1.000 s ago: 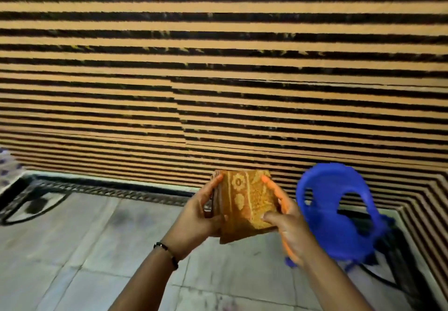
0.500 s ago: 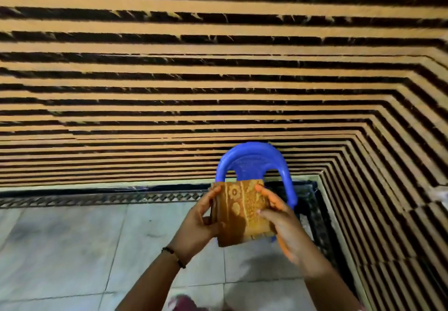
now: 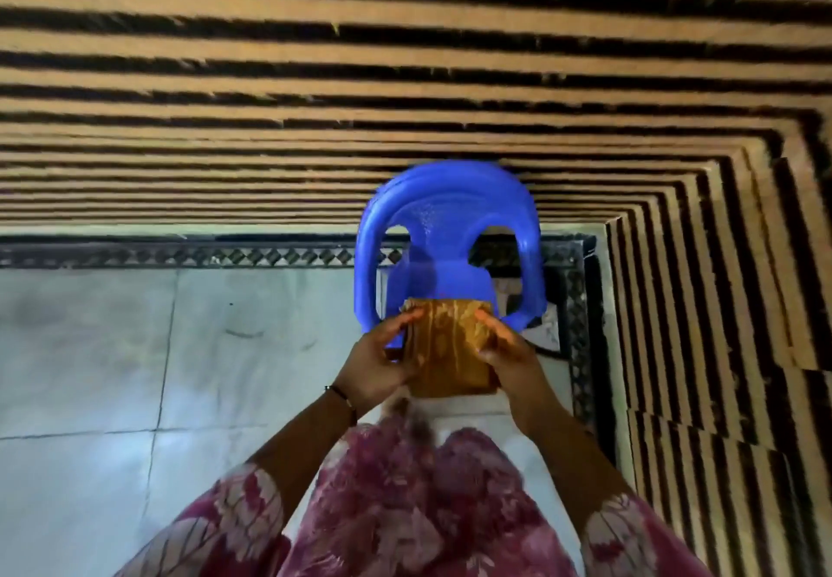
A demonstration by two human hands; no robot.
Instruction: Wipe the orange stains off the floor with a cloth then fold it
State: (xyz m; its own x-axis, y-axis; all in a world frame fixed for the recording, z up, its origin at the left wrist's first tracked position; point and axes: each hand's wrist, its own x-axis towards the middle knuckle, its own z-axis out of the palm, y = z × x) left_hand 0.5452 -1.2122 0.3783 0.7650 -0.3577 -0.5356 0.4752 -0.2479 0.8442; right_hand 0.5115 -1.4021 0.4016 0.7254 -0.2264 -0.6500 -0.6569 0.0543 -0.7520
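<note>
A folded orange-brown patterned cloth [image 3: 448, 349] is held up in front of me as a small rectangle. My left hand [image 3: 380, 362] grips its left edge, thumb on the front. My right hand [image 3: 506, 349] grips its right edge the same way. The cloth hangs over the front of a blue plastic chair [image 3: 450, 234]. Pale tiled floor [image 3: 135, 351] lies below; no orange stain shows on the part in view.
The blue chair stands in the room's corner against walls with tan and black stripes [image 3: 405, 81]. A dark patterned border [image 3: 225, 257] runs along the floor's edge. My pink floral clothing [image 3: 405, 509] fills the bottom of the view.
The view has swung right and tilted down. The chair now sits straight ahead behind the cloth. Both hands keep the same hold on the folded cloth.
</note>
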